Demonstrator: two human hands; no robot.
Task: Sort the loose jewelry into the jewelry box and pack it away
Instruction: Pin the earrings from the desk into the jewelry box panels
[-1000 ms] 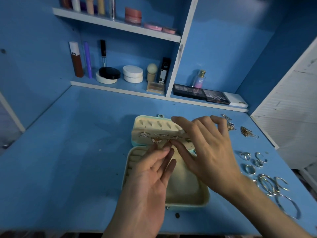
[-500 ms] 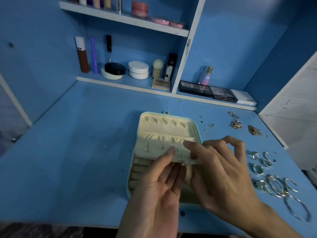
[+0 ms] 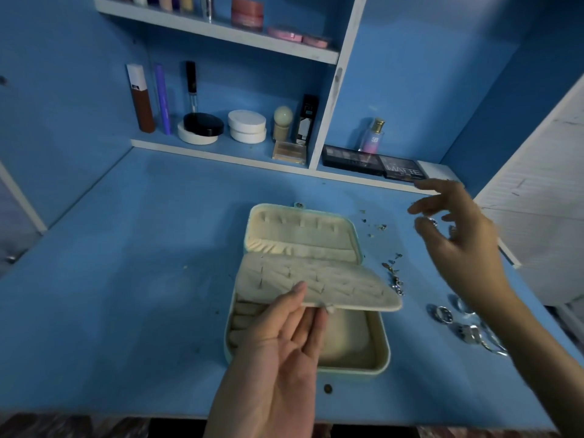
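Head view: since the earlier frame the right hand point(image 3: 458, 235) has left the padded panel point(image 3: 316, 279) and swung out to the upper right of the frame. The panel now lies tipped down over the lower half of the open jewelry box point(image 3: 380, 352), which sits at the centre of the blue table point(image 3: 142, 279).

The left hand point(image 3: 284, 352) pinches the panel's near edge, thumb on top and fingers beneath. The right hand's fingers are spread and loosely bent. A small ring shows beside its thumb, but I cannot tell whether it is held or lies behind.

Earring posts poke through the panel's upper face. If the thin edge pinch slips, the panel likely drops and could jolt them loose.

The right forearm passes just above the rings point(image 3: 442, 314) at the right, and the hand hovers over the tiny studs point(image 3: 373, 227). A careless sweep could push these toward the table's right edge.
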